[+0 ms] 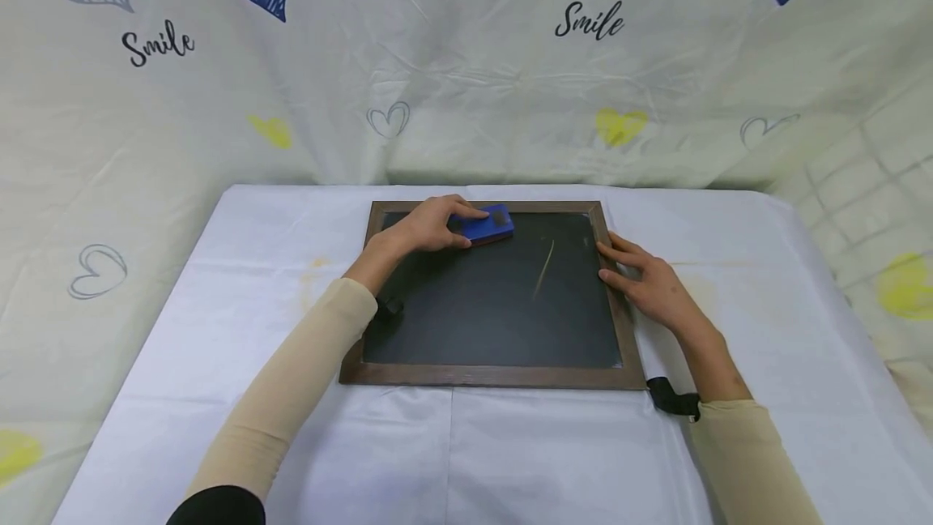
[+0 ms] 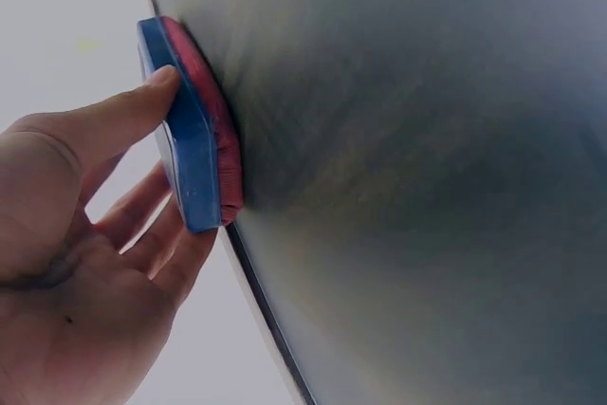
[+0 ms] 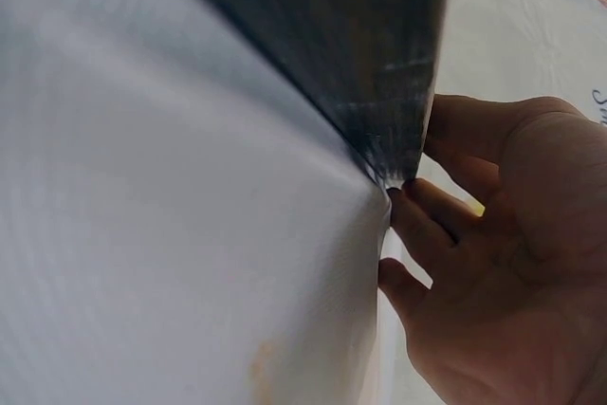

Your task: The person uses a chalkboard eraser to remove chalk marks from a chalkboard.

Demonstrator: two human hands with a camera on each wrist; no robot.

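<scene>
My left hand point(image 1: 435, 223) pinches a blue chalkboard eraser point(image 1: 484, 228) between thumb and fingers near the top of a framed chalkboard point(image 1: 496, 314). In the left wrist view the red felt side of the eraser point(image 2: 194, 154) lies against the dark board surface. A thin yellowish chalk stroke point(image 1: 543, 270) shows on the board, right of the eraser. My right hand point(image 1: 651, 286) rests its fingertips on the wooden frame point(image 1: 619, 322) at the board's right side. In the right wrist view its fairly straight fingers point(image 3: 427, 225) touch the frame's side edge and the cloth.
Beneath the board lies a white tablecloth point(image 1: 240, 330) with faint yellowish stains. Behind the table hangs a pale curtain point(image 1: 496, 104) printed with hearts and the word Smile. Black straps point(image 1: 672, 398) show at the wrists.
</scene>
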